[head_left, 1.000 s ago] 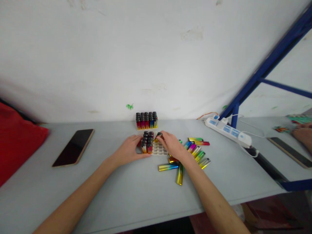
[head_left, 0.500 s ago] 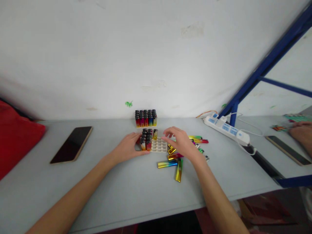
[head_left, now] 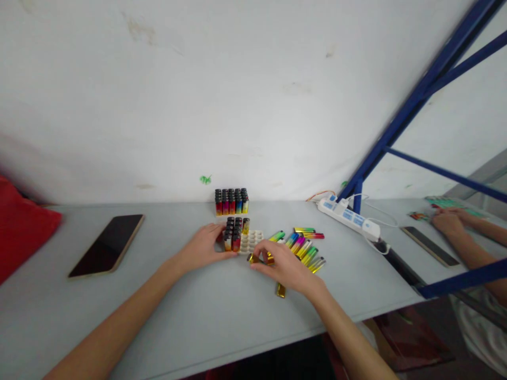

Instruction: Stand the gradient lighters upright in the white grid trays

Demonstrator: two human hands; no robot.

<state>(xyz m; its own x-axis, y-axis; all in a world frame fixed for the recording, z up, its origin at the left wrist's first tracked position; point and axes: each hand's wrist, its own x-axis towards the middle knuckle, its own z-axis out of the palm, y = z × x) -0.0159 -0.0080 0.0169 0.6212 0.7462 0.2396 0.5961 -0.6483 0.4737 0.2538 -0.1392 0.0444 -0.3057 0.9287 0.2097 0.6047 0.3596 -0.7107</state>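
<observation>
My left hand [head_left: 206, 244] is curled round the left side of a pale tray with round pockets [head_left: 250, 241], its thumb along the front edge. Upright lighters [head_left: 233, 232] with black tops fill the tray's left columns, and a single yellow lighter [head_left: 246, 226] stands in the back row beside them. My right hand [head_left: 277, 259] pinches a gold lighter [head_left: 252, 258] just in front of the tray's right part. Under and beyond that hand lies a loose pile of shiny coloured lighters [head_left: 304, 248], partly hidden by it.
Near the wall stands a second block of upright lighters [head_left: 232, 201]. A dark phone [head_left: 106, 245] and a red bag [head_left: 26, 224] lie at left. At right are a power strip [head_left: 348, 216], a blue metal frame [head_left: 380, 150], another phone [head_left: 430, 246] and another person's hands [head_left: 449, 220].
My right hand has moved from above the tray's right side down toward the front and now pinches a gold lighter. My left hand stays at the tray. The view has shifted slightly.
</observation>
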